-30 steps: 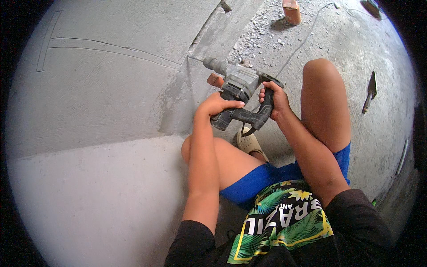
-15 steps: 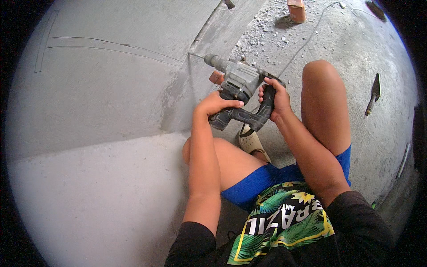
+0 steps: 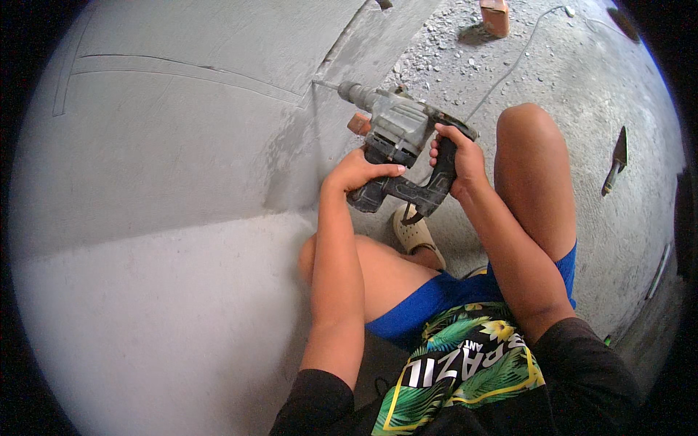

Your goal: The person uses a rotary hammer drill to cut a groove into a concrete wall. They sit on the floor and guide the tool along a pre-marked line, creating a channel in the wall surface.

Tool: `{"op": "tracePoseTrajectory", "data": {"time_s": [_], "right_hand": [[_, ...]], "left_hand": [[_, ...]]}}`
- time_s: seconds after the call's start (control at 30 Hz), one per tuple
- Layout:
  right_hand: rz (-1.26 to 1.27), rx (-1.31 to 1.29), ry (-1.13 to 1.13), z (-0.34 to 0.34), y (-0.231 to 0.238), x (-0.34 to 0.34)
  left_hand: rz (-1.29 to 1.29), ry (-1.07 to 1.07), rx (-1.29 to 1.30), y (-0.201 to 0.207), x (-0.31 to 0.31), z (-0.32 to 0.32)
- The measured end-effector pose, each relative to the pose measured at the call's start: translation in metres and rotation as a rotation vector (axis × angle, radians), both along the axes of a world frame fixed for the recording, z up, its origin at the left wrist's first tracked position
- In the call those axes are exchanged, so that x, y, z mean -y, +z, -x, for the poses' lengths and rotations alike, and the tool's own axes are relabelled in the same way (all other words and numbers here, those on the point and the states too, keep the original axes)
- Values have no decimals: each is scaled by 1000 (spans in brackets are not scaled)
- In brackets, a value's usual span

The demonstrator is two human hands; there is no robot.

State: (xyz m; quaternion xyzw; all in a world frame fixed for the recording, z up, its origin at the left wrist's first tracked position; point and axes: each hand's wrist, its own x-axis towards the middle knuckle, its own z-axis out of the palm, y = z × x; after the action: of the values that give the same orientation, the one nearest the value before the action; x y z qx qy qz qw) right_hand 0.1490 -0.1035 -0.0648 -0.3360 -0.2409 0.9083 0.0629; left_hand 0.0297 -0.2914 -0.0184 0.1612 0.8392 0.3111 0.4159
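Both my hands hold a grey and black rotary hammer drill (image 3: 400,120) in front of the wall. Wrapped round its rear handle is my right hand (image 3: 462,158), fingers closed. My left hand (image 3: 360,170) grips the black motor housing below the body, its thumb laid across. The thin bit (image 3: 326,84) points left, its tip at the grey wall (image 3: 182,145) near the lower end of a chased groove (image 3: 349,33). Drawn or cut lines (image 3: 189,69) run across the wall to the left of the tip.
Rubble (image 3: 429,62) lies along the wall's foot beside a brick (image 3: 495,18). Another orange brick piece (image 3: 358,123) sits behind the drill. The power cord (image 3: 520,54) trails across the floor. A trowel (image 3: 616,163) rests at the right, beyond my bent knee (image 3: 534,160).
The view has shifted slightly. The drill stays in both hands with its bit at nearly the same spot on the wall.
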Motion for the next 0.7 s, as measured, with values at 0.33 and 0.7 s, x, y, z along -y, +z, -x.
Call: {"op": "tracePoseTrajectory", "data": {"time_s": [0.33, 0.7], "right_hand": [[-30, 3, -11, 3, 7, -8], [153, 33, -21, -15, -25, 3]], "left_hand": [[-52, 43, 35, -8, -7, 5], [85, -35, -2, -4, -4, -9]]}}
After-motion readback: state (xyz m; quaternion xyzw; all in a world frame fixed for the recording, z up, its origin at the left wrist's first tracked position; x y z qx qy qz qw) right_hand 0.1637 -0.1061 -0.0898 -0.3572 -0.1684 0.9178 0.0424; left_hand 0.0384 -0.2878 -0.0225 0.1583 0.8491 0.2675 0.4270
